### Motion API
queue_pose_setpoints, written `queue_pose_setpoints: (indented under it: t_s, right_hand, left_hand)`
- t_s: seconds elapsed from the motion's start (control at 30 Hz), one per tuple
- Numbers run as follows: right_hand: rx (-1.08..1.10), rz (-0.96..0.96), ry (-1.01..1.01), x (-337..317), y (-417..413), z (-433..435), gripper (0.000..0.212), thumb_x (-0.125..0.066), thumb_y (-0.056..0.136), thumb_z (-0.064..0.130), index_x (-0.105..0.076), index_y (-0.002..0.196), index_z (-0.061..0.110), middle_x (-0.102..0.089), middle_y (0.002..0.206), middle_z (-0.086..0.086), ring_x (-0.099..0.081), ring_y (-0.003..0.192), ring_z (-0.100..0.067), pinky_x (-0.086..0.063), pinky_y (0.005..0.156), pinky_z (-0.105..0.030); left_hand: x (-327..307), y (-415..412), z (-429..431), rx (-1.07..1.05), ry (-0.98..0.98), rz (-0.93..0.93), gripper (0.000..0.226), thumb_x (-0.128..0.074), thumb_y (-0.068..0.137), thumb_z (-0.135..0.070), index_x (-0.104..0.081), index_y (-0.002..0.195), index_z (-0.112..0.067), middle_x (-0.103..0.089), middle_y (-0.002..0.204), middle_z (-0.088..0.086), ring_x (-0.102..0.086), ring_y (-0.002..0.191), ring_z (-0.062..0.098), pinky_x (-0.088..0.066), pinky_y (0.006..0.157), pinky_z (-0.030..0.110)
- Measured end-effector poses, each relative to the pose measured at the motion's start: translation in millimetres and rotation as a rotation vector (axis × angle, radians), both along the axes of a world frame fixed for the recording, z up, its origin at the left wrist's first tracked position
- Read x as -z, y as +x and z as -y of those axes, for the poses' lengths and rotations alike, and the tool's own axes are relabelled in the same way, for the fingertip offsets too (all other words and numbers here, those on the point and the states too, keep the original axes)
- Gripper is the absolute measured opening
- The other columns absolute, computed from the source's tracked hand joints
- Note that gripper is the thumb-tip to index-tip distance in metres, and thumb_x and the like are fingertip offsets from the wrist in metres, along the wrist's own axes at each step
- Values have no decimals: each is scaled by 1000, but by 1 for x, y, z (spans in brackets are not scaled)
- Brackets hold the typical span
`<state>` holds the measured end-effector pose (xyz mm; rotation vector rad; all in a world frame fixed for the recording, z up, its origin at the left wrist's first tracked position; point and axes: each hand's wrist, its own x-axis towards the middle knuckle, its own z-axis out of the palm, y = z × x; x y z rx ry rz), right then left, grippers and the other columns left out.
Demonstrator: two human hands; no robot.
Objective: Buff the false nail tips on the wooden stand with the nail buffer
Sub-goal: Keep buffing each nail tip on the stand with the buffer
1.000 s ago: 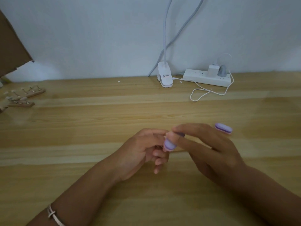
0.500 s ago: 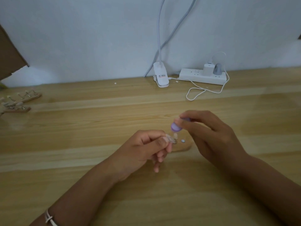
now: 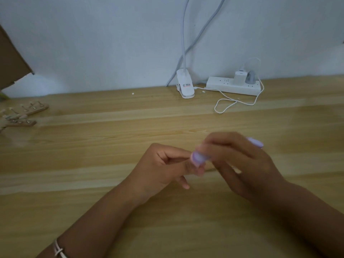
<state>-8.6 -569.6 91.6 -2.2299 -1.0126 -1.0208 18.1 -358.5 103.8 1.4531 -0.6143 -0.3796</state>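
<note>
A pale wooden table [image 3: 93,192] was set against a white wall. At its far edge a lamp clip [image 3: 185,87] and a power strip [image 3: 223,87] were placed, with a white cable [image 3: 245,103] looped before them. At the far left two stands [image 3: 22,124] with nail tips were laid, well apart from the hands, near a piece of cardboard [image 3: 11,58]. Near the middle the hands were brought together. The buffer [image 3: 197,158], lilac and blurred, was gripped in the right hand [image 3: 242,164], its right end showing past the knuckles. Its left end was met by the left hand [image 3: 162,168], whose thumb and forefinger were curled together. What was pinched there could not be told. A bracelet [image 3: 58,250] was worn on the left wrist.
</note>
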Motion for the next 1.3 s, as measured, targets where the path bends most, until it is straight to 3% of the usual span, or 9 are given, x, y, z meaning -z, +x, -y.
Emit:
queue_pose_setpoints:
  t_s: [0.2, 0.37, 0.53, 0.67, 0.83, 0.97, 1.1, 1.23, 1.3]
  right_hand:
    - [58, -93, -58, -5, 6, 20, 54, -58, 87, -16, -68, 123, 24, -56, 122, 15, -63, 108, -12, -55, 63, -45]
    - [26, 42, -190, -4, -5, 4, 45, -43, 93, -13, -74, 116, 10, -66, 114, -1, -61, 100, -11, -34, 95, -10]
    - [112, -52, -75, -6, 3, 15, 62, -63, 77, -26, -72, 119, 19, -57, 118, 12, -67, 98, -18, -57, 64, -46]
    - [43, 61, -177, -5, -8, 1, 42, -47, 93, -13, -73, 116, 10, -65, 112, -2, -59, 98, -10, -31, 98, -9]
    - [65, 8, 21, -5, -2, 10, 41, -64, 87, -15, -70, 115, 14, -60, 114, 6, -65, 99, -13, -54, 65, -42]
    - [-3, 59, -13, 1, -6, 2, 31, -56, 96, -6, -62, 117, 16, -64, 111, -4, -65, 98, -17, -47, 85, -25]
    - [74, -27, 46, -1, 0, 11, 50, -62, 89, -11, -59, 118, 30, -59, 117, 10, -66, 98, -14, -52, 63, -51]
    - [-32, 26, 1, 3, -3, 1, 33, -59, 93, -8, -64, 118, 13, -62, 115, -2, -64, 102, -17, -53, 81, -37]
    - [7, 3, -7, 2, 0, 6, 39, -60, 91, -11, -62, 118, 17, -62, 116, 1, -65, 101, -16, -54, 75, -42]
  left_hand:
    - [4, 1, 3, -165, 111, 183, 18, -73, 76, -14, -78, 91, -4, -73, 78, 16, -64, 60, 25, -55, 46, 29]
    - [4, -1, 0, -187, 148, 324, 11, -77, 80, -20, -79, 91, -20, -69, 74, 10, -63, 58, 15, -54, 44, 27]
    - [6, 0, 2, -211, 228, 355, 10, -74, 84, -8, -80, 89, -14, -70, 74, 7, -62, 56, 10, -53, 43, 27]
    - [3, -2, 2, -172, 158, 323, 11, -74, 81, -16, -79, 90, -21, -70, 75, 8, -63, 59, 9, -53, 45, 27]
    - [-1, -2, 1, -186, 75, 188, 16, -70, 80, -18, -78, 91, -10, -74, 76, 6, -66, 67, 14, -57, 53, 28]
    - [-5, -4, 0, -170, 75, 229, 22, -69, 80, -17, -77, 98, -6, -75, 77, 9, -64, 67, 9, -53, 56, 22]
    - [-5, -4, -1, -184, 82, 168, 20, -68, 79, -23, -77, 92, -10, -76, 81, 4, -70, 76, 10, -56, 59, 24]
    - [-5, -3, 1, -172, 85, 201, 20, -71, 78, -20, -78, 96, -15, -75, 81, 13, -63, 69, 10, -54, 58, 23]
    - [-5, -4, 1, -175, 85, 192, 17, -70, 79, -21, -78, 93, -18, -75, 79, 12, -65, 70, 10, -54, 58, 22]
